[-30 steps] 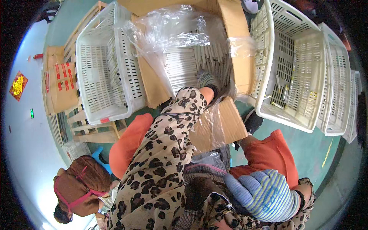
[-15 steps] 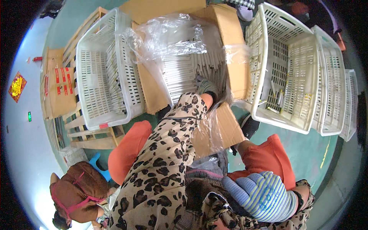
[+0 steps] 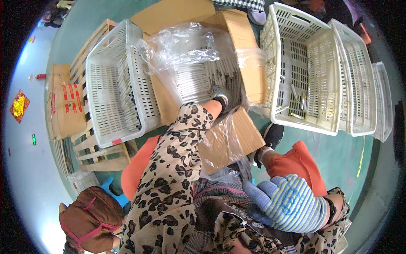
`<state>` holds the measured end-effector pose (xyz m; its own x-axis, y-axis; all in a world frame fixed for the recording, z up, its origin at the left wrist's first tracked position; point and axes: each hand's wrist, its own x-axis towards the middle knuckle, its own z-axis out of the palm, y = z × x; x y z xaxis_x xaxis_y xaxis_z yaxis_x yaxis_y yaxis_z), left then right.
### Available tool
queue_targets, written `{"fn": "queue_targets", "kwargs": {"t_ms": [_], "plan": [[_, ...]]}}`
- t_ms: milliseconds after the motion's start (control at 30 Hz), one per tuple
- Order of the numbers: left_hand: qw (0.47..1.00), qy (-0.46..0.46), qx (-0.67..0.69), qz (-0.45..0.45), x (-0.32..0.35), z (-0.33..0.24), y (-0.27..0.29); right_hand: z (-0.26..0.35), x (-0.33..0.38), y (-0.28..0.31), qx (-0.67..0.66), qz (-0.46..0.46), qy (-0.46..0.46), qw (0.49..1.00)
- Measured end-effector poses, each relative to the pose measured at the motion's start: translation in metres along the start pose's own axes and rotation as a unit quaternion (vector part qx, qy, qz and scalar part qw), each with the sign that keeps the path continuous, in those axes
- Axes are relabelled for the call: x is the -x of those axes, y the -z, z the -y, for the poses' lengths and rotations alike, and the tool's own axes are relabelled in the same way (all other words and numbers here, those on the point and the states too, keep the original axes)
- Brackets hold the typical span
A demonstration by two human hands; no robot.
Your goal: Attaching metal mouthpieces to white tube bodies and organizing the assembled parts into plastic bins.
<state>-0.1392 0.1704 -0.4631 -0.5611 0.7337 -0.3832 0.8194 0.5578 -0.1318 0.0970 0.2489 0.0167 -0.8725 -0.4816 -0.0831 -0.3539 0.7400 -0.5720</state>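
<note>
In a striped glove, my left hand reaches into the cardboard box. It touches the pale, thin tubes packed there, at the near right of the pile. Its fingertips are lost among the tubes, so its grip cannot be made out. A leopard-print sleeve covers the left arm. My right hand, in a blue and yellow striped glove, rests over my lap at the lower right. Its fingers are loosely bent and a little apart, with nothing visible in them. Clear plastic film lines the box and hangs over its flaps.
Left of the box, a white slatted crate holds many tubes beside a wooden pallet. Another white crate on the right has a few tubes, with more crates beyond it. A person in brown is at lower left.
My left hand has shifted slightly left and toward me inside the box. My right hand stays over my lap. The whole view has turned a little.
</note>
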Motion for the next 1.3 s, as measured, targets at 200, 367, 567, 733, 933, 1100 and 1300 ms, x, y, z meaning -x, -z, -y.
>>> {"fn": "queue_targets", "kwargs": {"t_ms": [200,367,567,733,933,1100,1300], "plan": [[0.961,-0.243,-0.079,0.103,0.028,0.013,0.075,0.0,0.014,-0.004,0.003,0.059,-0.072,0.996],[0.949,-0.148,0.22,0.171,0.075,0.093,0.125,0.013,0.009,-0.006,-0.002,-0.03,-0.013,0.999],[0.583,0.201,0.743,0.262,0.137,0.102,0.181,0.003,0.004,-0.011,-0.01,-0.082,-0.006,0.997],[0.54,0.09,0.808,0.219,0.21,0.101,0.285,-0.004,0.003,-0.007,-0.026,-0.102,-0.078,0.991],[0.541,-0.047,0.835,0.081,0.31,0.074,0.369,-0.027,-0.023,-0.019,-0.225,-0.248,-0.139,0.932],[0.541,-0.108,0.833,0.034,0.342,0.052,0.367,-0.001,-0.044,0.001,-0.47,-0.289,-0.188,0.812],[0.544,-0.131,0.829,0.001,0.342,0.039,0.351,-0.004,-0.055,-0.007,-0.531,-0.307,-0.181,0.768]]}}
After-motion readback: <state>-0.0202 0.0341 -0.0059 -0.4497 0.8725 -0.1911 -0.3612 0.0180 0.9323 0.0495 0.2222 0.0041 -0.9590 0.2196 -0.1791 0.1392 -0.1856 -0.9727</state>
